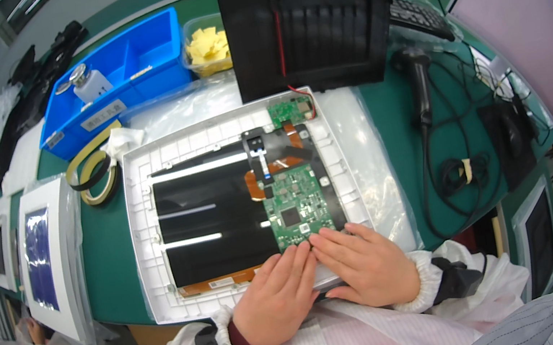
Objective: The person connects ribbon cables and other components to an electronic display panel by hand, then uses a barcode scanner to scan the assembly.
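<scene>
My left hand (274, 301) and my right hand (371, 268) lie with fingers stretched out, fingertips side by side. Their tips rest at the near edge of a green circuit board (303, 193). This board sits on the right part of a glossy black display panel (207, 217), inside a white plastic housing (149, 267). Orange flexible strips and a black bracket (255, 143) lie beyond the board. A smaller green board (290, 111) is at the housing's far right corner, with a red wire (302, 89) leading off it. Whatever is under my fingertips is hidden.
Behind the housing stands a large black panel (318, 26). A blue divided bin (154, 76), a tub of yellow pieces (207, 46) and tape rolls (102, 181) are at far left. A handheld scanner (418, 94) with coiled cable and a monitor (521, 14) occupy the right.
</scene>
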The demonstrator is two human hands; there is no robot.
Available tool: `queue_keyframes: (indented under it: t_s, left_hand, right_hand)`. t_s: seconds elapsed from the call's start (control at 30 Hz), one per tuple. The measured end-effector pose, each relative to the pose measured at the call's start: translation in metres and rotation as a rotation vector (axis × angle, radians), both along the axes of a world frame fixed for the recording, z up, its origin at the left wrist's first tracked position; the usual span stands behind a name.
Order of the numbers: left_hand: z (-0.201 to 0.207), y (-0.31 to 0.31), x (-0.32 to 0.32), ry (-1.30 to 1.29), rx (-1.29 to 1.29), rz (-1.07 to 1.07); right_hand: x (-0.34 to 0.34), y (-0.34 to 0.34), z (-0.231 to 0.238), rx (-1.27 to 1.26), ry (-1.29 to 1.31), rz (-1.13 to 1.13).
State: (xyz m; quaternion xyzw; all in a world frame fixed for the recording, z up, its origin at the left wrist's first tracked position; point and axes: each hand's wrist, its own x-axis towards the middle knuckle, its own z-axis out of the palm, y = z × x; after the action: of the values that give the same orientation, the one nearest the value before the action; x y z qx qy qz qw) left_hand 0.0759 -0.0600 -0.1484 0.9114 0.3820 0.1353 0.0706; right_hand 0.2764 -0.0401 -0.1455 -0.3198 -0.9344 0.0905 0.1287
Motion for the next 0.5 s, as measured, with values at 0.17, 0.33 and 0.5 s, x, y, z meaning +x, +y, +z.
queue_keyframes:
  t_s: [0.17,0.33,0.5]
  left_hand:
    - [0.001,-0.001,-0.005,-0.055,0.016,0.006]
    - [-0.001,-0.008,-0.015,-0.034,0.047,0.000]
    - [0.009,-0.011,-0.027,-0.106,-0.016,0.035]
  right_hand:
    - [0.001,-0.003,-0.002,0.018,0.002,-0.023]
    - [0.006,-0.004,-0.006,0.073,0.028,-0.051]
    - [0.008,-0.005,-0.004,0.150,0.067,-0.086]
